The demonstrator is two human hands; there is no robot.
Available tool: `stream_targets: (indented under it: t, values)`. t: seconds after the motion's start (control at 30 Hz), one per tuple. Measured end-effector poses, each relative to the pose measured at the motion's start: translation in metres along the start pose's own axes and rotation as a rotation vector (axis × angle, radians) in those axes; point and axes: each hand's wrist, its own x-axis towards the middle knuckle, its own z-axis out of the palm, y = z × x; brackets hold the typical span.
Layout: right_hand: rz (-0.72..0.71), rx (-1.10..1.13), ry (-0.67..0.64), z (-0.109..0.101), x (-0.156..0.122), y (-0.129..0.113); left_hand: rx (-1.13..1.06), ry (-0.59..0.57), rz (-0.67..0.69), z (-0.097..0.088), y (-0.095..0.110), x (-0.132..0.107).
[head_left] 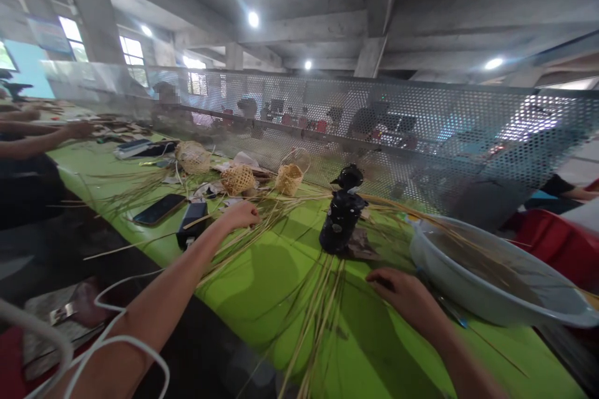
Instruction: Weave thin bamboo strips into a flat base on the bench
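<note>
My left hand (241,214) reaches far out over the green table (262,280). Its fingers are curled down onto a bundle of thin straw strips (262,215). My right hand (405,294) lies on the table near me, fingers bent, touching the near ends of more long strips (318,305) that fan toward me. A black spray bottle (343,211) stands upright between the two hands, just beyond the right one.
A grey basin (491,274) sits to the right. Three small woven baskets (238,179) stand at the back beside a perforated metal screen (421,130). A phone (159,209) and a dark power bank (191,230) lie left. Another person's arms (42,133) rest far left.
</note>
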Motion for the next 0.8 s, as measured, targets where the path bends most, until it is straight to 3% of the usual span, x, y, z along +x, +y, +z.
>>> stream_targets:
  t: [0.23,0.5,0.67,0.8]
  values:
    - [-0.013,0.009,0.027,-0.003,-0.002,-0.008,-0.375,0.091,0.042,-0.024,0.020,-0.027]
    - [-0.024,0.019,0.139,-0.002,0.001,-0.010,-0.609,0.178,0.151,-0.030,0.054,-0.055]
    - [-0.054,0.036,0.489,-0.020,-0.009,-0.050,-0.703,0.131,0.273,-0.010,0.098,-0.085]
    - [-0.113,-0.050,0.701,-0.027,-0.017,-0.092,-0.699,-0.077,0.388,0.029,0.137,-0.116]
